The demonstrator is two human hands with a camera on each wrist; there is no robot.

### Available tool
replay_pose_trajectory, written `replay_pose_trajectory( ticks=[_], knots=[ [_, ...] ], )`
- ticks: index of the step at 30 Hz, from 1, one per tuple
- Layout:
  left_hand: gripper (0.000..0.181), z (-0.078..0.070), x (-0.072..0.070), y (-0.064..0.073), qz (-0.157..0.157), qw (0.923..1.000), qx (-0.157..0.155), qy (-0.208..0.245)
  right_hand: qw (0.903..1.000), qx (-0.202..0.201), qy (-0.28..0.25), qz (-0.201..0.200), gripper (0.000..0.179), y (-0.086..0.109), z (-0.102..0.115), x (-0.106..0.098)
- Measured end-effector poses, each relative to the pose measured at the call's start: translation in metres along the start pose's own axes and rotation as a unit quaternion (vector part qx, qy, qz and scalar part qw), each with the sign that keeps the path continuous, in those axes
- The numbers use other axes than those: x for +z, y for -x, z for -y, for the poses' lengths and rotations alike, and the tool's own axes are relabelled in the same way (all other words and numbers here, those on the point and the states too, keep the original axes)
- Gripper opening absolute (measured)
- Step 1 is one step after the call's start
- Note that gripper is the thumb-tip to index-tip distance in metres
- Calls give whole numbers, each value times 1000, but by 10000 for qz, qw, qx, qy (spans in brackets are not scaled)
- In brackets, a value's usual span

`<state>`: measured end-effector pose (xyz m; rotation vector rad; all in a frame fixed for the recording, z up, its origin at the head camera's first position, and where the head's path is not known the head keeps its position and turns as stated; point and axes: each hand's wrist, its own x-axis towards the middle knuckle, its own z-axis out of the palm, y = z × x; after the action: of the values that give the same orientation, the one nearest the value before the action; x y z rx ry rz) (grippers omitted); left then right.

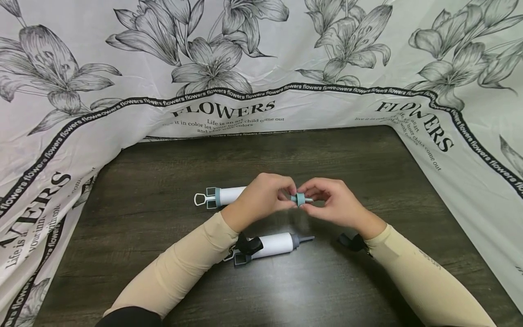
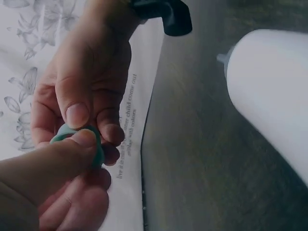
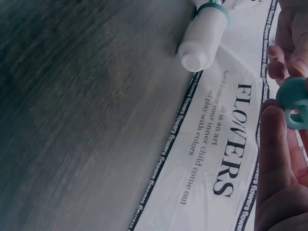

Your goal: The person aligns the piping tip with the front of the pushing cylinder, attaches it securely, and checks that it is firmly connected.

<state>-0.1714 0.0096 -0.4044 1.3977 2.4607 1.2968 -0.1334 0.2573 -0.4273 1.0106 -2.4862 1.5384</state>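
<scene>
Both hands meet over the table around a small teal ring-shaped cap point(image 1: 300, 199). My left hand point(image 1: 265, 195) pinches it from the left with thumb and fingers. From the other side my right hand point(image 1: 337, 202) pinches it too, and a narrow pale tip points toward that palm. In the right wrist view the cap point(image 3: 290, 98) shows an opening in its side. Behind the left hand lies a white tube point(image 1: 232, 196) with a teal collar and a looped pull handle; the hand hides its front end in the head view, while the right wrist view shows that end without a nozzle.
Nearer the body lies a second white tube point(image 1: 275, 245) with a grey nozzle point(image 1: 306, 239) and grey handle end, partly behind the left wrist strap point(image 1: 249, 245). A flower-printed cloth point(image 1: 229, 109) rises around the dark wooden table point(image 1: 327, 281) at the back and sides.
</scene>
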Motion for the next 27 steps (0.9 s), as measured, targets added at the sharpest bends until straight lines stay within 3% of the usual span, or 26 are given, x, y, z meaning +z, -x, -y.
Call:
replay_pose_trajectory(
  ticks=[4, 8, 16, 27],
  knots=[
    [27, 1, 2, 1, -75, 9976, -306, 610, 9999, -58, -160, 3, 36, 0, 1, 1],
    [19, 2, 3, 1, -33, 9965, -334, 771, 9998, -57, -212, -13, 37, 0, 2, 2],
    [13, 6, 3, 1, -192, 9993, -174, 282, 9996, -68, -272, 13, 39, -1, 4, 4],
    [21, 7, 6, -2, -479, 9984, 115, -268, 9996, -109, -248, 43, 37, -2, 7, 6]
  ],
)
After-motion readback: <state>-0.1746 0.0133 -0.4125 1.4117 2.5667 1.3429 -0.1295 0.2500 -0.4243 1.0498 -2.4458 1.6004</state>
